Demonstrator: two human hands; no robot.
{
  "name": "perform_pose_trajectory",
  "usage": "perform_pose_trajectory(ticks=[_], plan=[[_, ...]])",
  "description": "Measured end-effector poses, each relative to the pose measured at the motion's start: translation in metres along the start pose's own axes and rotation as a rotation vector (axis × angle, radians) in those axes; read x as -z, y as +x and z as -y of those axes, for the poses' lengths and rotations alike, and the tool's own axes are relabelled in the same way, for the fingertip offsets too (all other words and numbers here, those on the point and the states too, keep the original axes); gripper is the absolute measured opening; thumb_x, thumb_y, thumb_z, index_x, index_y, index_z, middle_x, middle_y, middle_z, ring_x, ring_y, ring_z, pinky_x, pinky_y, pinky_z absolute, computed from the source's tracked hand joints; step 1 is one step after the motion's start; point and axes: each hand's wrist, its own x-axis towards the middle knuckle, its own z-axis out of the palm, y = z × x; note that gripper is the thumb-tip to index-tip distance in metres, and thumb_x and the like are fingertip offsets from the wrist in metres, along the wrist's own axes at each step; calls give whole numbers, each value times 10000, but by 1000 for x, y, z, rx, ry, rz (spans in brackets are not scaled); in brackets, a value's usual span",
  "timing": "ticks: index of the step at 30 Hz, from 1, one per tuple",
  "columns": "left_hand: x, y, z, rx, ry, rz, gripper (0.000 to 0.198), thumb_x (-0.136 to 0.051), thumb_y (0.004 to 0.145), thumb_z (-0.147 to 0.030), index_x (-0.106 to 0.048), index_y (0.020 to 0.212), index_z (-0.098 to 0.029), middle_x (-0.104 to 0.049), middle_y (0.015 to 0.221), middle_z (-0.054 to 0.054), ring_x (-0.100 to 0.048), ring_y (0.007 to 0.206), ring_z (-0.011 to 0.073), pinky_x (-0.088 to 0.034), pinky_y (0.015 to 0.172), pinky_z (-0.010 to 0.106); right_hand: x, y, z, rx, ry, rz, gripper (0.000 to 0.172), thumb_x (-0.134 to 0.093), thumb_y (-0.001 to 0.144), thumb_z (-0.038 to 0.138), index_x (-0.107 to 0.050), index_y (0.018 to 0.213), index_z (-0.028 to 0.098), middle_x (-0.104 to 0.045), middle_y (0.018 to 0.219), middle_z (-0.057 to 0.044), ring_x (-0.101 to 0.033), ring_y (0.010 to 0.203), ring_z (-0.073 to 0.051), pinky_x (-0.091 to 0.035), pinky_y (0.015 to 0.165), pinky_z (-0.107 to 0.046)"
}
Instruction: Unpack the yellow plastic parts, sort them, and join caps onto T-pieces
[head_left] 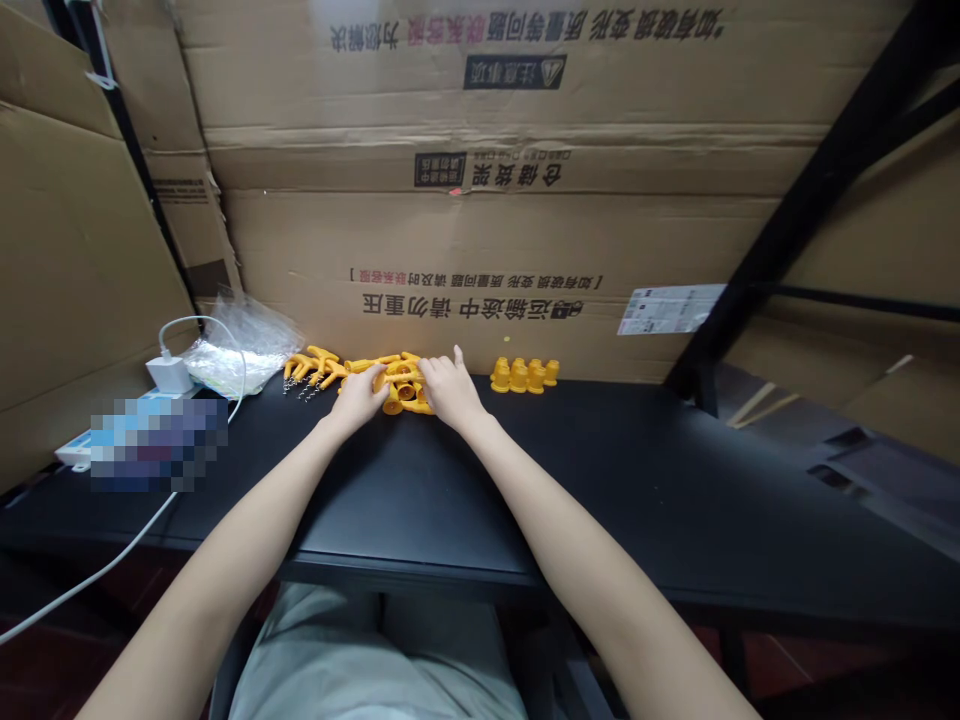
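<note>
A pile of small yellow plastic parts [401,382] lies at the far edge of the black table [465,480], against a cardboard wall. My left hand [358,397] rests on the left side of the pile with its fingers curled into the parts. My right hand [450,385] sits on the right side, fingers bent over the parts and one finger raised. What each hand grips among the parts is too small to make out. A row of yellow cone-shaped pieces [525,375] stands upright just right of my right hand. Yellow T-shaped pieces with metal screws [311,367] lie to the left.
A clear plastic bag [240,345] lies at the back left beside a white charger [169,373] whose cable [112,565] runs off the table's front edge. Cardboard boxes [495,200] wall off the back and left. A black metal frame [795,210] slants at the right.
</note>
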Motion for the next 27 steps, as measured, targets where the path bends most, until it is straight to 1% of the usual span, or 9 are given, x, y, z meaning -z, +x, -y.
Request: perform_pose_trajectory(ticks=[2, 5, 8, 10, 12, 16, 19, 24, 27], plan=[[-1, 2, 7, -82, 103, -54, 370, -556, 835, -206, -623, 1194, -146, -717, 846, 73, -666, 782, 189, -503, 804, 314, -5, -2, 1, 13, 14, 45, 261, -423, 909, 181, -562, 1125, 141, -650, 1056, -143, -562, 994, -268, -215, 1094, -576], [-1, 2, 11, -119, 185, -41, 362, -541, 848, -214, -613, 1200, -165, -721, 945, 90, -666, 847, 199, -491, 812, 310, -10, -3, 3, 17, 42, 80, 240, -427, 918, 204, -568, 1102, 145, -653, 1067, -149, -568, 1029, -276, -211, 1084, -598], [0, 0, 7, -80, 233, -30, 367, -543, 844, -249, -614, 1200, -193, -723, 926, 73, -666, 843, 198, -488, 788, 296, -10, -3, 2, 17, 38, 58, 223, -426, 876, 108, -567, 1043, 154, -650, 1039, -134, -572, 1011, -261, -193, 1097, -580], [1, -1, 3, -34, 248, -28, 377, -545, 839, -280, -615, 1202, -210, -722, 891, 60, -666, 835, 199, -488, 769, 289, -9, -2, -1, -1, 22, 31, 280, -395, 844, 43, -553, 1046, 157, -645, 1017, -122, -574, 975, -249, -190, 1105, -559], [3, -2, 2, 5, 257, -31, 375, -544, 837, -310, -624, 1192, -219, -722, 883, 57, -667, 851, 208, -488, 760, 290, -7, -1, -3, -34, 16, 11, 322, -375, 827, 19, -538, 1069, 156, -640, 992, -117, -570, 948, -248, -195, 1107, -545], [6, -2, 2, 44, 279, -42, 356, -541, 837, -332, -643, 1160, -223, -727, 916, 66, -665, 903, 231, -488, 771, 306, -3, -2, -6, -72, 51, -38, 258, -429, 852, 116, -536, 1083, 153, -629, 1013, -132, -551, 959, -271, -214, 1104, -538], [7, -1, 2, 49, 286, -54, 352, -531, 840, -315, -641, 1162, -224, -727, 961, 71, -664, 924, 234, -483, 782, 306, -2, -3, -4, -70, 86, -90, 247, -444, 868, 180, -548, 1091, 160, -626, 1050, -133, -541, 985, -276, -193, 1115, -546], [10, 0, -1, 94, 296, -75, 343, -522, 824, -267, -638, 1142, -217, -722, 979, 85, -660, 932, 248, -478, 763, 312, -5, -5, -9, -104, 128, -163, 300, -428, 839, 140, -555, 1109, 175, -613, 1120, -136, -520, 1064, -280, -125, 1130, -585], [12, 2, 4, 146, 300, -112, 326, -504, 816, -224, -635, 1114, -208, -718, 956, 95, -659, 916, 254, -475, 755, 321, -9, -6, -21, -197, 140, -236, 321, -418, 825, 133, -551, 1114, 171, -594, 1168, -150, -498, 1125, -282, -103, 1128, -598]])
